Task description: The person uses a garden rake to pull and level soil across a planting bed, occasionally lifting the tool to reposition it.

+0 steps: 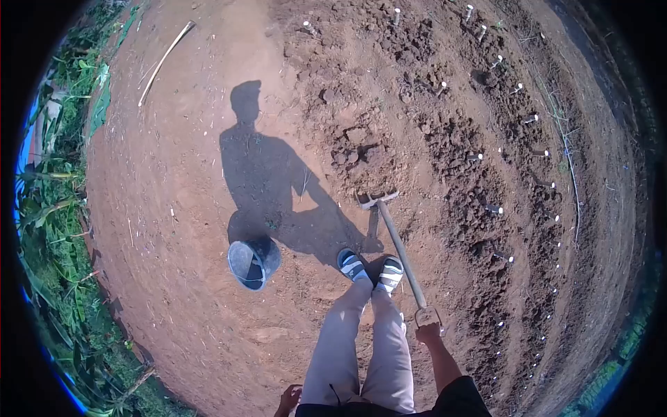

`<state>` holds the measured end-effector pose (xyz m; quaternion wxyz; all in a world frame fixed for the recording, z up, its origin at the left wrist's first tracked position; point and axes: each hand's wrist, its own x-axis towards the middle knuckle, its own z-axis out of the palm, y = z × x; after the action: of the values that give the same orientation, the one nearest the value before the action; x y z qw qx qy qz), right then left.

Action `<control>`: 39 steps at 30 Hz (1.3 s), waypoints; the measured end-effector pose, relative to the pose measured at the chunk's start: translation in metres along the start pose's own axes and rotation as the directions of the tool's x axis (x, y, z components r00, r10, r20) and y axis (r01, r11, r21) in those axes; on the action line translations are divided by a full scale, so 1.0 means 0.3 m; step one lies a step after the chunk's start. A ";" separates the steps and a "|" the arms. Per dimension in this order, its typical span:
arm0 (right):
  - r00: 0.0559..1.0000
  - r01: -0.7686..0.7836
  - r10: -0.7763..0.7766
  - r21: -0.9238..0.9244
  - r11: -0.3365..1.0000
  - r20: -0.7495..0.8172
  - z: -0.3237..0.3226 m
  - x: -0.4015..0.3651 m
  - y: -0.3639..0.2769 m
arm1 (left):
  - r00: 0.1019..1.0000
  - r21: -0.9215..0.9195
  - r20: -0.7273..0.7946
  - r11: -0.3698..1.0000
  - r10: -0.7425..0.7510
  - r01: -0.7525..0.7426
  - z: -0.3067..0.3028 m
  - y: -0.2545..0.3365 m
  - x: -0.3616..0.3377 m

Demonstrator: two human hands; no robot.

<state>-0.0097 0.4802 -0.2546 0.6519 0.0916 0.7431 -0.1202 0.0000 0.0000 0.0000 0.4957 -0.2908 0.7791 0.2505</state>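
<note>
My right hand (429, 333) is closed round the D-shaped handle of a garden fork (401, 251). The fork's wooden shaft runs up and left to a metal head (377, 200), which rests on the soil just beyond my feet. Low in the view, my left hand (290, 397) hangs beside my left thigh, away from the fork; its fingers are partly seen and small, and whether they hold anything cannot be made out. A dark bucket (247, 265) stands on the bare earth left of my striped sandals (352, 265).
Rows of short pale stakes (475, 157) stand in dug, clumpy soil on the right. A dry stalk (165, 62) lies at the upper left. Green plants (62, 278) line the left edge. My shadow falls across the ground ahead.
</note>
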 end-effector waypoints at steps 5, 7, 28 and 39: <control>0.915 0.218 -0.262 -0.170 0.961 -0.308 -0.561 -0.591 -0.012 | 0.996 -0.220 -0.067 0.972 0.067 -0.080 -0.147 0.284 -0.188; 0.868 0.236 -0.303 -0.209 0.949 -0.394 -0.829 -0.798 -0.108 | 0.974 -0.204 -0.145 0.958 0.173 -0.200 -0.135 0.196 -0.114; 0.397 0.081 -0.564 -0.585 0.807 -0.724 -2.266 -1.573 -0.897 | 0.997 -0.780 0.080 0.622 -0.002 0.064 -0.720 0.842 0.065; 0.678 0.109 -0.320 -0.340 0.934 -0.662 -2.370 -1.079 -1.018 | 0.995 -0.797 0.072 0.595 -0.073 0.102 -0.786 0.852 0.051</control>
<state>-0.7291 0.4074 0.1704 0.3039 -0.0488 0.9502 -0.0485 -0.3324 0.0173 0.1022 0.3371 -0.5156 0.5615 0.5524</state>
